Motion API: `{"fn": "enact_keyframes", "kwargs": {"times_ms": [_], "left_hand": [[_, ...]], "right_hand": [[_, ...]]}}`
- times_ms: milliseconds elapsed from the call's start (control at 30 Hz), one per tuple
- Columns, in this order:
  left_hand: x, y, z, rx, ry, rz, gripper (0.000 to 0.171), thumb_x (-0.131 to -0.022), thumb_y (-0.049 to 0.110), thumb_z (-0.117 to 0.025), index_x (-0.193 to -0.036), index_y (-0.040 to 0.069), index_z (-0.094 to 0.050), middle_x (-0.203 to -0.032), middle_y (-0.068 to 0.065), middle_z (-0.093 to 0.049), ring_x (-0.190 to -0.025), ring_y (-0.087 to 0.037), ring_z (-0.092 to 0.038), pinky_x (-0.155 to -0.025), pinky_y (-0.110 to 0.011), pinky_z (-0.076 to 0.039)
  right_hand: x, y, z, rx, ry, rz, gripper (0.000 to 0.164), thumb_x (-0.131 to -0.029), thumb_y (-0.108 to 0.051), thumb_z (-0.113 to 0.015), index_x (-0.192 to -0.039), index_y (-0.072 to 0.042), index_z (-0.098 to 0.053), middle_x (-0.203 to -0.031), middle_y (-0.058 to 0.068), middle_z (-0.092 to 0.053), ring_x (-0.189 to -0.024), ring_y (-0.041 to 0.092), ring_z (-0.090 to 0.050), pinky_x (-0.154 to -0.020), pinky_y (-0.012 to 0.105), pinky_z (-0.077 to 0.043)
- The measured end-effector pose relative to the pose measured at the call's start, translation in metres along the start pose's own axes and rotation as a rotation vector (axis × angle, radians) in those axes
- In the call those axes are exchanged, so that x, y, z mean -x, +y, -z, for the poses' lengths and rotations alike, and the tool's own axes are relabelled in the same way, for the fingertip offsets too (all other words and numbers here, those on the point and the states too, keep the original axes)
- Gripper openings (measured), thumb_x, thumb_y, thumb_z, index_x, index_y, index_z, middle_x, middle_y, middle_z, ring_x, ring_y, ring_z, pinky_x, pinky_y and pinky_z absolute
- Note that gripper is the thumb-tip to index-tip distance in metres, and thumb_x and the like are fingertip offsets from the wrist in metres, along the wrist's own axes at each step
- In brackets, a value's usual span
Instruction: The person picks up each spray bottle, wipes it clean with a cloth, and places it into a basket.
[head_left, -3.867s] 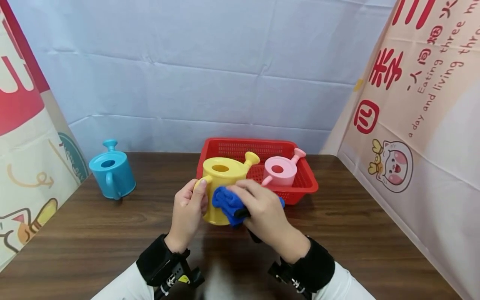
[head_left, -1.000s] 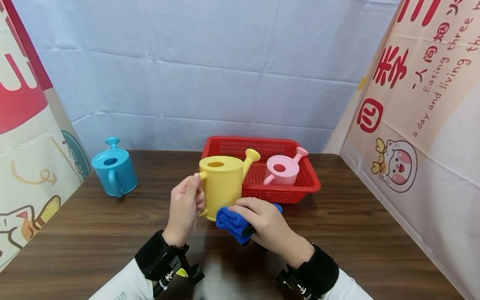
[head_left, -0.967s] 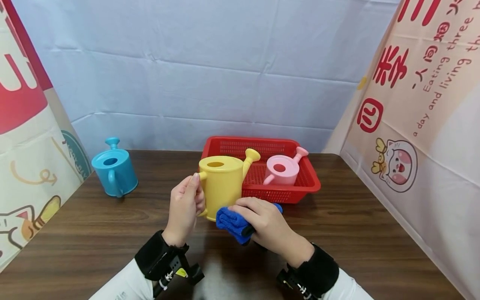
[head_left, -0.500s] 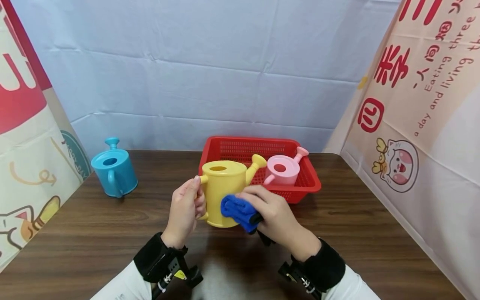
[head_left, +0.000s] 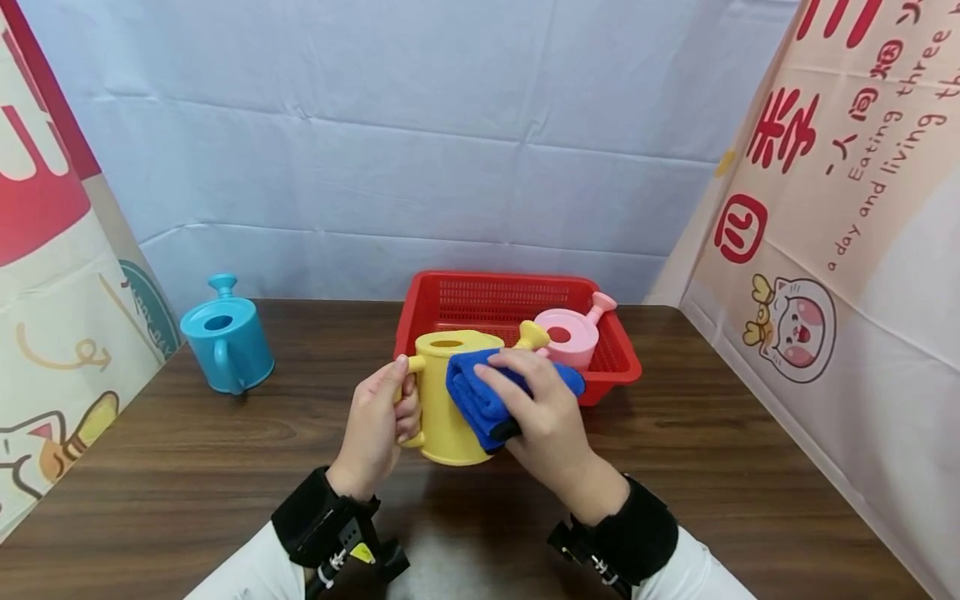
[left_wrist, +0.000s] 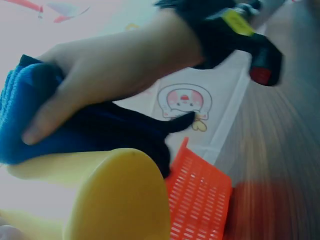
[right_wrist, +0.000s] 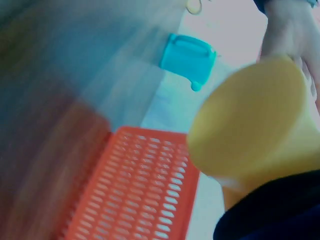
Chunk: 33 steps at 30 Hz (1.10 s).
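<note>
In the head view my left hand (head_left: 375, 421) grips the handle of a yellow watering can (head_left: 438, 417), holding it upright over the near side of the basket. A folded blue cloth (head_left: 476, 400) with black edging is in my right hand (head_left: 547, 417), fingers spread over it, pressed against the can's right side. Cloth and hand hide part of the spout's neck; its yellow rose (head_left: 532, 335) shows above. The left wrist view has the can's base (left_wrist: 125, 200) close up, with the cloth (left_wrist: 20, 125) lying along the can's side under my right thumb.
Behind the can, a red perforated basket (head_left: 480, 287) holds a pink watering can (head_left: 576, 342) at its right end. A blue watering can (head_left: 231, 346) stands at the table's left. Printed cloth hangs left and right, pale blue cloth behind the wooden table (head_left: 712, 467).
The yellow can has come lower and slightly right, its top tipping a little. My right hand has moved the cloth from the can's lower side up near its rim. My left hand keeps its grip.
</note>
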<state>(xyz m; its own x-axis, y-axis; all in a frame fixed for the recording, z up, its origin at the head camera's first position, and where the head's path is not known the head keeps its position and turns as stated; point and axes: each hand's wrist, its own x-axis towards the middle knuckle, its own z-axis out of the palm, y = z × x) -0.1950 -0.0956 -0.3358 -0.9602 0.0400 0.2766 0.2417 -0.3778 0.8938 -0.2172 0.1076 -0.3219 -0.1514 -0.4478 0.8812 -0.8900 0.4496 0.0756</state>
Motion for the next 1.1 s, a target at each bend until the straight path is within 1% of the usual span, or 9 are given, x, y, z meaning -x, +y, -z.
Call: {"fn": "enact_keyframes", "kwargs": {"times_ms": [100,133,200,267,400,567,700,933,1100], "left_hand": [[-0.002,0.003,0.003,0.04,0.032,0.014,0.041,-0.098,0.039,-0.045,-0.077,0.005,-0.037,-0.055,0.0,-0.026,-0.04,-0.009,-0.028,-0.041,-0.019,-0.025],[-0.003,0.004,0.005,0.05,0.045,0.015,0.041,-0.097,0.04,-0.046,-0.077,0.006,-0.037,-0.055,0.001,-0.026,-0.04,-0.009,-0.028,-0.041,-0.019,-0.025],[-0.004,0.006,0.007,0.059,0.064,0.009,0.041,-0.097,0.041,-0.045,-0.077,0.006,-0.037,-0.055,0.002,-0.027,-0.04,-0.008,-0.028,-0.041,-0.019,-0.025],[-0.005,0.008,0.01,0.064,0.075,-0.003,0.041,-0.097,0.041,-0.045,-0.077,0.007,-0.037,-0.055,0.002,-0.027,-0.04,-0.009,-0.029,-0.041,-0.019,-0.026],[-0.006,0.012,0.012,0.063,0.073,-0.025,0.04,-0.097,0.042,-0.043,-0.077,0.008,-0.037,-0.056,0.001,-0.027,-0.041,-0.01,-0.029,-0.042,-0.02,-0.027],[-0.006,0.013,0.013,0.073,0.07,-0.038,0.04,-0.098,0.042,-0.042,-0.076,0.008,-0.037,-0.056,0.0,-0.025,-0.041,-0.01,-0.028,-0.043,-0.021,-0.025],[-0.006,0.013,0.013,0.086,0.061,-0.031,0.04,-0.098,0.042,-0.042,-0.076,0.009,-0.037,-0.056,0.0,-0.025,-0.041,-0.01,-0.028,-0.043,-0.021,-0.024],[-0.005,0.011,0.013,0.074,0.03,-0.035,0.04,-0.099,0.041,-0.041,-0.076,0.008,-0.037,-0.056,0.0,-0.025,-0.041,-0.01,-0.029,-0.042,-0.021,-0.025],[-0.001,0.008,0.011,0.065,-0.002,-0.026,0.039,-0.099,0.038,-0.041,-0.075,0.008,-0.036,-0.055,-0.001,-0.025,-0.04,-0.011,-0.028,-0.041,-0.021,-0.024]], "right_hand": [[0.007,-0.006,-0.004,-0.021,-0.11,-0.008,0.065,-0.065,-0.011,-0.084,-0.123,-0.009,-0.054,-0.121,0.014,-0.051,-0.113,0.03,-0.05,-0.089,0.044,-0.046],[0.009,-0.007,-0.005,-0.029,-0.135,-0.006,0.07,-0.06,-0.01,-0.086,-0.123,-0.01,-0.054,-0.122,0.014,-0.051,-0.114,0.029,-0.049,-0.089,0.044,-0.046],[0.013,-0.01,-0.008,-0.047,-0.17,0.009,0.074,-0.057,-0.012,-0.088,-0.123,-0.01,-0.055,-0.122,0.013,-0.051,-0.114,0.029,-0.049,-0.089,0.043,-0.046],[0.018,-0.012,-0.01,-0.063,-0.19,0.031,0.073,-0.059,-0.015,-0.088,-0.123,-0.01,-0.055,-0.121,0.012,-0.052,-0.113,0.028,-0.05,-0.088,0.042,-0.047],[0.025,-0.013,-0.013,-0.083,-0.207,0.062,0.066,-0.064,-0.02,-0.085,-0.123,-0.011,-0.056,-0.12,0.011,-0.054,-0.113,0.027,-0.051,-0.088,0.041,-0.047],[0.03,-0.013,-0.014,-0.078,-0.191,0.112,0.058,-0.07,-0.024,-0.082,-0.122,-0.011,-0.057,-0.119,0.009,-0.055,-0.112,0.027,-0.052,-0.088,0.039,-0.047],[0.03,-0.012,-0.012,-0.076,-0.174,0.131,0.054,-0.074,-0.025,-0.079,-0.121,-0.011,-0.058,-0.118,0.009,-0.055,-0.111,0.027,-0.052,-0.088,0.039,-0.047],[0.028,-0.009,-0.01,-0.123,-0.156,0.072,0.049,-0.079,-0.027,-0.073,-0.122,-0.01,-0.056,-0.119,0.01,-0.055,-0.11,0.027,-0.053,-0.086,0.041,-0.048],[0.025,-0.007,-0.009,-0.13,-0.08,0.061,0.041,-0.086,-0.031,-0.065,-0.12,-0.009,-0.057,-0.117,0.012,-0.055,-0.107,0.028,-0.054,-0.085,0.041,-0.049]]}}
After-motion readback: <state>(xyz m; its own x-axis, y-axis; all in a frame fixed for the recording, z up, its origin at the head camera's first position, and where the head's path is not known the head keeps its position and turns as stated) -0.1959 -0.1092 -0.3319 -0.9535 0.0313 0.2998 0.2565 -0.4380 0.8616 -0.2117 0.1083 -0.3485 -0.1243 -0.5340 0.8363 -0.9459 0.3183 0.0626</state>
